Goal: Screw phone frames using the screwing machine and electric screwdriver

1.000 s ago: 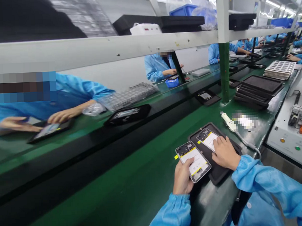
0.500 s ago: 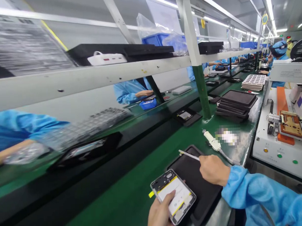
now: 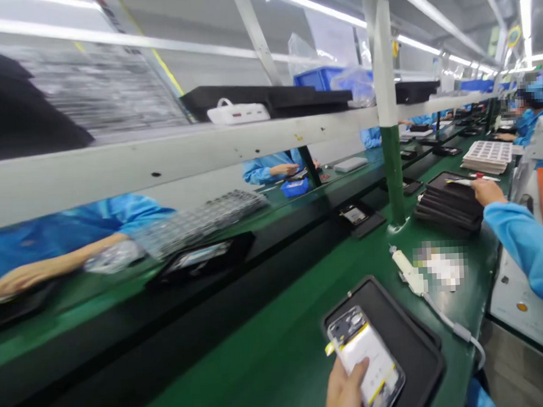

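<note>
My left hand (image 3: 347, 392) grips an opened phone (image 3: 367, 358) with a white battery and yellow tabs, held over the left end of a black tray (image 3: 407, 329) on the green bench. My right hand (image 3: 485, 189), arm stretched out far right, holds a thin flat phone part (image 3: 458, 182) above a stack of black trays (image 3: 447, 205). A white tool with a grey cable (image 3: 412, 272) lies beside the near tray.
A green conveyor (image 3: 240, 301) runs leftward with black trays (image 3: 359, 214) carrying phones. Co-workers in blue coats work across it. A white shelf beam (image 3: 206, 147) and green post (image 3: 393, 180) stand overhead. A machine (image 3: 522, 276) sits at right, stacked white trays (image 3: 488, 155) beyond.
My right hand lifted the second phone piece off the near tray and reached far right over the tray stack. My left hand kept the phone; the view swung rightward.
</note>
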A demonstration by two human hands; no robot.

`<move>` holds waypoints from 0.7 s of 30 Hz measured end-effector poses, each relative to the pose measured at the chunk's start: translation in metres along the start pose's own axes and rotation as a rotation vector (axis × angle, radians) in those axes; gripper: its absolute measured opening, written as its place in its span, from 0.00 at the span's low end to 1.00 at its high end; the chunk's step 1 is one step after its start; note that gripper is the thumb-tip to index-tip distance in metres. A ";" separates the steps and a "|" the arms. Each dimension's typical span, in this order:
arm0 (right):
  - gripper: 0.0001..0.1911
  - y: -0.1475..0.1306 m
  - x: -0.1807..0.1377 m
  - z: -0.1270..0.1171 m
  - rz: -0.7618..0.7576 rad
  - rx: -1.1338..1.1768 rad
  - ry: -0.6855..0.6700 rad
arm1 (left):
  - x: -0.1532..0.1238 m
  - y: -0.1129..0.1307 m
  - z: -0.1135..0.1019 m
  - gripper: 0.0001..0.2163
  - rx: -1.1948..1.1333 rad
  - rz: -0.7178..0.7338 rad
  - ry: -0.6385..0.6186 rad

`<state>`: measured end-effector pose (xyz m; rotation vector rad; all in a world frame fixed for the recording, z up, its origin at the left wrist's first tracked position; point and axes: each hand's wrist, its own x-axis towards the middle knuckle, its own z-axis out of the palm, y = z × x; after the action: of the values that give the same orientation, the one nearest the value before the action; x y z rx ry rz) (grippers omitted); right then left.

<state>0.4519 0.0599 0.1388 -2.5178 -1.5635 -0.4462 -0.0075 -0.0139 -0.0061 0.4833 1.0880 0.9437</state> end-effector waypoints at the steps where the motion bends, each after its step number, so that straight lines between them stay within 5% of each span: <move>1: 0.15 0.002 0.002 0.003 0.021 -0.008 -0.042 | -0.005 0.001 0.009 0.27 -0.029 0.014 -0.006; 4: 0.26 0.001 0.000 0.008 0.042 -0.043 -0.107 | -0.012 0.002 0.030 0.29 -0.063 0.046 -0.064; 6: 0.29 -0.012 -0.016 0.009 -0.049 -0.031 -0.021 | -0.010 -0.001 0.035 0.29 -0.069 0.055 -0.077; 10: 0.27 -0.073 -0.103 0.017 -0.404 0.295 0.220 | -0.005 -0.011 0.036 0.29 -0.070 0.085 -0.056; 12: 0.24 -0.111 -0.162 0.028 -0.488 0.451 0.152 | -0.002 -0.012 0.038 0.28 -0.046 0.107 -0.065; 17: 0.20 -0.171 -0.271 0.051 -0.323 0.446 -0.136 | -0.007 0.014 0.031 0.25 0.286 0.127 -0.127; 21: 0.15 -0.200 -0.284 0.060 -0.258 0.538 -0.239 | -0.011 0.045 -0.024 0.14 0.809 0.209 0.240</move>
<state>0.1662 -0.0756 -0.0164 -2.0218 -1.8010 0.2388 -0.0492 -0.0012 0.0227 1.1835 1.6580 0.7190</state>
